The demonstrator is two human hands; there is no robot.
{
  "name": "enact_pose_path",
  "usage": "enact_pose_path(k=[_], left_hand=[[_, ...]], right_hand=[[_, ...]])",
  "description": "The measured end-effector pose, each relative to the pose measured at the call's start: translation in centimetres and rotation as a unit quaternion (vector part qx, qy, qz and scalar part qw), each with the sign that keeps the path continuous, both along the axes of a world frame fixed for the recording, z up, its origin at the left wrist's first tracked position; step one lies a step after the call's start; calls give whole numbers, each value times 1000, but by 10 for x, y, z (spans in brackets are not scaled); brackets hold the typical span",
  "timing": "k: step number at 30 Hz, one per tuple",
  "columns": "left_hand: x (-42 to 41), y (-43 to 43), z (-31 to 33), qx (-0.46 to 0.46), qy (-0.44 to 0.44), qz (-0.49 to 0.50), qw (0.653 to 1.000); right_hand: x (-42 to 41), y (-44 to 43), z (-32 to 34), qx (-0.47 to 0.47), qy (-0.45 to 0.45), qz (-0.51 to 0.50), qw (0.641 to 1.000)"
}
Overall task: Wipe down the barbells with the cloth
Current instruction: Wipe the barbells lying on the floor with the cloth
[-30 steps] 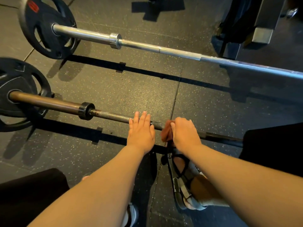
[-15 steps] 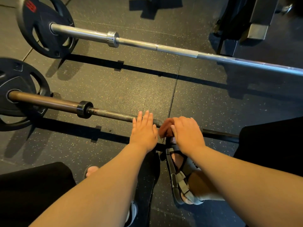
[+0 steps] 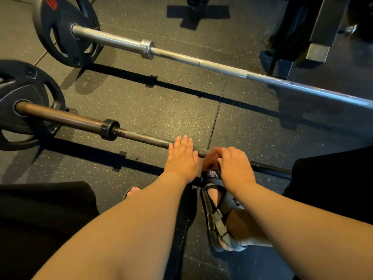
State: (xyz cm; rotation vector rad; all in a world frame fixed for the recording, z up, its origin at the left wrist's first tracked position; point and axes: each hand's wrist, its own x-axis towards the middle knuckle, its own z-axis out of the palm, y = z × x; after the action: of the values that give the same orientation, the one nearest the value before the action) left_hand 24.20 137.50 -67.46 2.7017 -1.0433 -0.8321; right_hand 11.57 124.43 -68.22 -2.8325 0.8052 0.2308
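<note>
A dark, rusty barbell [image 3: 141, 138] lies on the floor in front of me, with a black plate [image 3: 22, 91] on its left end. My left hand [image 3: 181, 158] rests flat on the shaft, fingers straight. Just to its right, my right hand [image 3: 235, 165] grips a reddish-brown cloth [image 3: 210, 158] wrapped over the shaft. A second, chrome barbell [image 3: 222, 66] lies farther away, carrying a black plate [image 3: 64, 31] at its left end.
The floor is dark speckled rubber tile [image 3: 161, 106]. A metal rack base [image 3: 314, 37] stands at the upper right, close to the chrome bar. My sandalled feet [image 3: 220, 215] and black-clothed knees [image 3: 40, 219] sit just behind the near bar.
Both hands stay on the near bar at about the same spot. The camera view has shifted slightly; the cloth still sits under my right hand.
</note>
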Motion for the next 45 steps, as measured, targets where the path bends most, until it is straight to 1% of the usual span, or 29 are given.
enact_pose_path(k=[2, 4, 5, 7, 9, 11, 13, 15, 17, 18, 19, 22, 26, 28, 31, 33, 34, 35, 37, 39, 40, 41, 42, 45], left_hand=[[-3, -14, 5, 11, 18, 35, 999], [-2, -20, 7, 15, 34, 55, 998], [-1, -19, 7, 13, 37, 56, 998], [0, -13, 6, 4, 33, 37, 999], [-3, -5, 3, 0, 1, 17, 1000], [-7, -5, -1, -10, -25, 21, 999], [-12, -12, -5, -11, -39, 37, 998], [-17, -22, -6, -10, -54, 56, 997], [-22, -31, -9, -7, -59, 54, 997], [-23, -33, -10, -5, -62, 42, 997], [-24, -33, -12, -6, -62, 29, 998], [-20, -27, -14, -13, -66, 9, 998], [-22, -25, -18, -25, -92, 1, 995], [-26, -29, -21, -32, -94, 19, 995], [-31, -32, -22, -24, -102, 21, 994], [-31, -35, -21, -14, -99, 15, 995], [-31, -35, -20, -11, -97, 16, 995], [-30, -36, -19, -9, -95, 19, 995], [-29, -35, -19, -2, -96, 19, 995], [-29, -37, -19, 1, -109, 27, 994], [-31, -40, -18, 3, -113, 40, 993], [-33, -43, -17, 6, -113, 55, 992], [-36, -46, -16, 10, -110, 69, 991], [-42, -54, -15, 12, -111, 81, 990]], right_hand=[[1, 11, 9, -20, 56, -27, 998], [12, 25, 18, -14, 89, -31, 995], [18, 31, 20, -5, 91, -12, 996], [25, 40, 23, -3, 93, 60, 994], [21, 43, 24, -3, 81, 100, 992], [11, 35, 15, 4, 49, 90, 995], [-4, 20, 7, -25, 29, 57, 998], [-11, 6, 1, -48, 39, 10, 998], [-1, 6, 2, -44, 60, -25, 997], [7, 11, 2, -38, 57, -34, 997], [15, 18, 4, -22, 58, -33, 998], [26, 32, 2, 3, 48, 19, 999], [-5, 1, -4, -1, -2, 43, 999], [-29, -20, -6, -16, 9, 9, 1000], [-30, -21, -2, -22, 19, -127, 992], [-4, -4, 0, 11, 16, -235, 972], [9, 4, 1, 38, 8, -256, 966], [18, 12, 1, 55, -6, -241, 969], [17, 20, -5, 60, -34, -137, 988], [0, 3, -4, 43, -35, -33, 998], [-11, -11, -3, 31, -32, -9, 999], [-24, -23, -3, 19, -26, -18, 999], [-37, -35, -2, 7, -20, -53, 998], [-61, -47, 1, 5, -12, -205, 979]])
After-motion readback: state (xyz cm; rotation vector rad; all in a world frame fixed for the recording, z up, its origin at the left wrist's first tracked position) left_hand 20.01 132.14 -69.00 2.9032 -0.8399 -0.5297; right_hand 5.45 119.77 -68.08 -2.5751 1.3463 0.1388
